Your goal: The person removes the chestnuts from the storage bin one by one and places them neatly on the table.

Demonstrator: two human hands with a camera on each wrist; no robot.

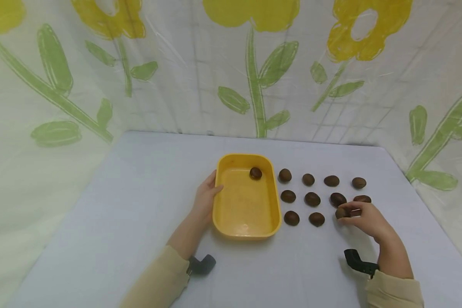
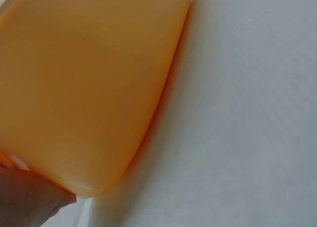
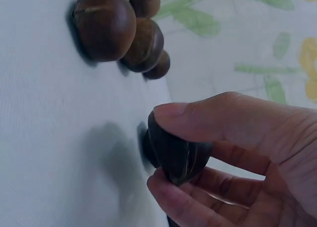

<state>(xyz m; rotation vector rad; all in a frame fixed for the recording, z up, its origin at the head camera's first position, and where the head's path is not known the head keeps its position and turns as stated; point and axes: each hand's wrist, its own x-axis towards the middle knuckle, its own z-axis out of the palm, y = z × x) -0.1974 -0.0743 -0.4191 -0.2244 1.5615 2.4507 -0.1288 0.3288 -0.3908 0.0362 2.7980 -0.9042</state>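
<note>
My left hand point(image 1: 206, 199) grips the left side of a yellow plastic tray point(image 1: 247, 236), thumb over the rim. One chestnut point(image 1: 256, 173) lies inside, near the tray's far right corner. The left wrist view shows the tray's outer wall point(image 2: 94, 88) close up, with part of the hand point(image 2: 29, 197) at lower left. Between thumb and fingers, my right hand point(image 1: 367, 217) pinches a chestnut point(image 3: 176, 150) at the right end of the nearest row. Another chestnut point(image 1: 337, 199) sits just beyond the fingers, and one more point(image 1: 362, 199) is partly hidden behind the hand.
Several chestnuts stand in rows right of the tray, including a near-row one point(image 1: 291, 218) and a far-row one point(image 1: 359, 183). The table point(image 1: 138, 192) has a white cover. Behind it hangs a curtain point(image 1: 177, 85) with painted yellow flowers.
</note>
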